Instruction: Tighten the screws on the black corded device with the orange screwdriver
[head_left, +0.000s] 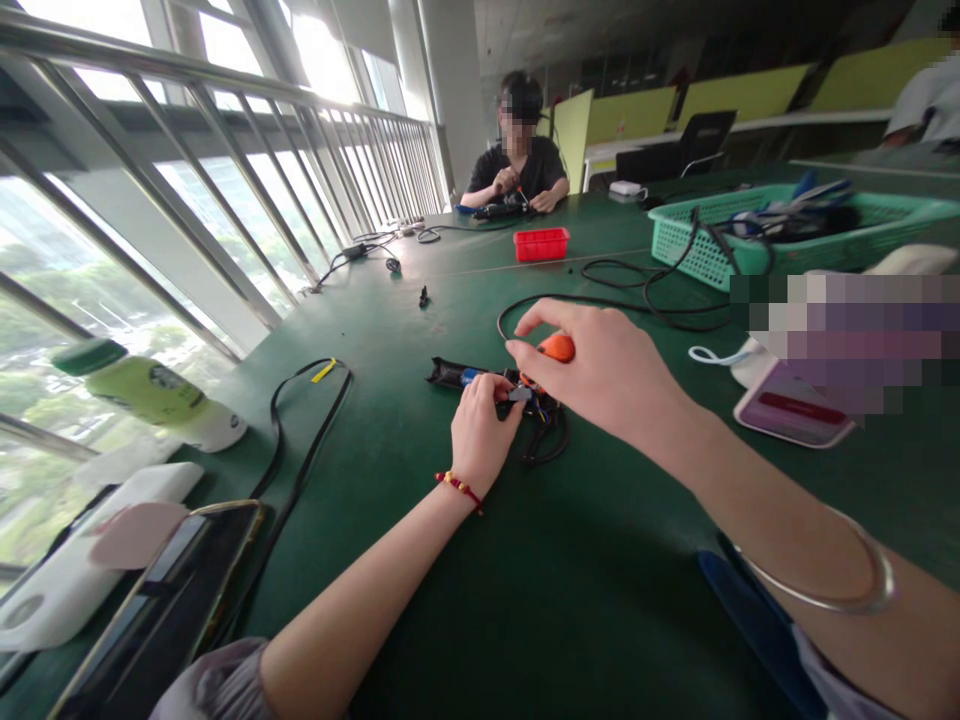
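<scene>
Here left hand (480, 425) pinches black device (457, 374).

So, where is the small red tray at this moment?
In the head view, the small red tray sits on the green table beyond both hands, right of centre, between the green basket and the person seated opposite.

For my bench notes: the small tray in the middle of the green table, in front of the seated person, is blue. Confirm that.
Not quite. The head view shows the small tray is red, not blue. It does sit mid-table on the green table, in front of the seated person.
</scene>
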